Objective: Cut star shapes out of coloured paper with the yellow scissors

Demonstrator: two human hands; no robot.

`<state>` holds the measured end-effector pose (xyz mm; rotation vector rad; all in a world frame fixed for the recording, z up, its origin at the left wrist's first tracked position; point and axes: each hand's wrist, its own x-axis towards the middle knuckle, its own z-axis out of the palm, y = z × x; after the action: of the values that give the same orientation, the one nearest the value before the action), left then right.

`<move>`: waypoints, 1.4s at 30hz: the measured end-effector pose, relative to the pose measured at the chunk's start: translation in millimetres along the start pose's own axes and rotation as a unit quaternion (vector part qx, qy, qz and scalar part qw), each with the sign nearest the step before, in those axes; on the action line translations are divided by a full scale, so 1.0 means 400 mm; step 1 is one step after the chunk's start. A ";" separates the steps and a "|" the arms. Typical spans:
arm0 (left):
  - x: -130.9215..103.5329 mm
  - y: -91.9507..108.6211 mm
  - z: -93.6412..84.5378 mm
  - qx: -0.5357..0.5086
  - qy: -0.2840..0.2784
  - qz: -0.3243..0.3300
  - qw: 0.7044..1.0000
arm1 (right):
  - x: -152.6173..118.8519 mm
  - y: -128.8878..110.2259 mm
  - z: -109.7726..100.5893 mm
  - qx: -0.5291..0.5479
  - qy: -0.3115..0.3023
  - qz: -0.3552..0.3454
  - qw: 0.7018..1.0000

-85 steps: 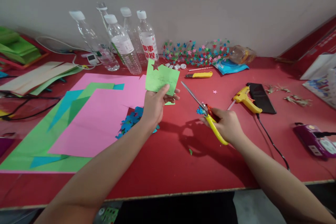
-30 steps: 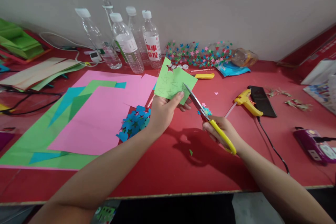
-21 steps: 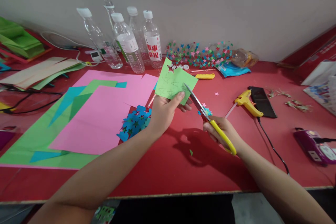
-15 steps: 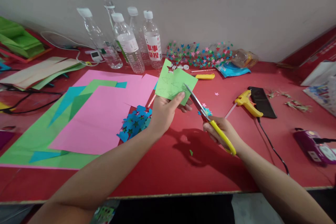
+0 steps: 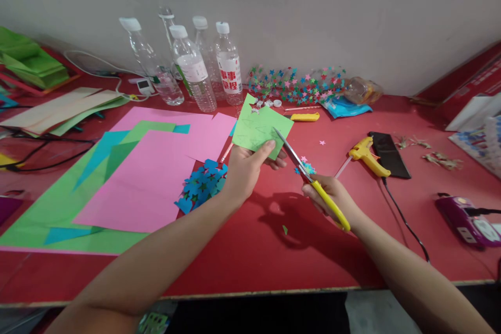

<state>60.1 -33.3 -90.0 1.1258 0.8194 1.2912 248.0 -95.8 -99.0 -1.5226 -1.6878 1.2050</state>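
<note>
A light green paper (image 5: 258, 129) with faint pencil lines and a notch in its top edge is pinched in my left hand (image 5: 250, 164), thumb on top and fingers underneath. My right hand (image 5: 332, 195) grips yellow-handled scissors (image 5: 331, 203) whose blades reach up and left onto the paper's right part. Below the hands, a small green scrap (image 5: 285, 229) lies on the red table (image 5: 250, 255). Blue paper pieces (image 5: 201, 185) are heaped left of my left wrist, and a few small stars (image 5: 307, 167) lie behind the scissors.
Plastic bottles (image 5: 229, 70) stand along the wall, beside a star-filled clear bottle (image 5: 293, 85). A yellow cutter (image 5: 305, 117) lies behind the paper. Pink sheets (image 5: 141, 182) cover the left. At right are a glue gun (image 5: 370, 156), a phone (image 5: 389, 154) and a purple power strip (image 5: 465, 222).
The view has shifted slightly, so the background sits a little lower. The hands, paper and scissors keep nearly the same arrangement.
</note>
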 end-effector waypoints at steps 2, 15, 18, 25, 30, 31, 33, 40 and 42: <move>0.008 -0.001 -0.011 0.004 -0.011 0.007 1.000 | 0.002 0.003 -0.007 -0.007 -0.003 0.000 1.000; 0.056 0.049 -0.062 0.011 -0.055 -0.018 0.998 | 0.019 0.047 -0.053 0.117 -0.080 -0.030 0.989; 0.038 0.047 -0.044 -0.011 -0.102 -0.062 0.993 | 0.019 0.047 -0.049 0.131 -0.075 -0.047 0.987; 0.002 0.029 -0.008 -0.021 -0.074 -0.027 0.997 | 0.001 0.014 -0.016 0.137 -0.043 -0.027 0.989; -0.008 0.014 0.001 0.002 -0.037 -0.003 0.999 | -0.016 -0.011 0.004 0.126 -0.025 -0.012 0.992; -0.008 0.012 0.001 0.007 -0.033 0.000 0.999 | -0.018 -0.014 0.005 0.123 -0.022 -0.005 0.992; -0.006 0.009 0.000 0.018 -0.025 0.004 1.000 | -0.019 -0.015 0.007 0.112 -0.017 0.007 0.994; -0.004 0.007 -0.002 0.033 -0.018 0.004 0.999 | -0.018 -0.001 0.011 0.109 0.005 0.004 0.994; -0.004 0.009 -0.003 0.035 -0.024 0.002 0.999 | -0.018 -0.003 0.011 0.114 0.004 0.002 0.993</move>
<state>57.6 -35.1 -87.1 1.2099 0.8316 1.2433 244.9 -103.8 -98.7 -1.3892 -1.4849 1.3416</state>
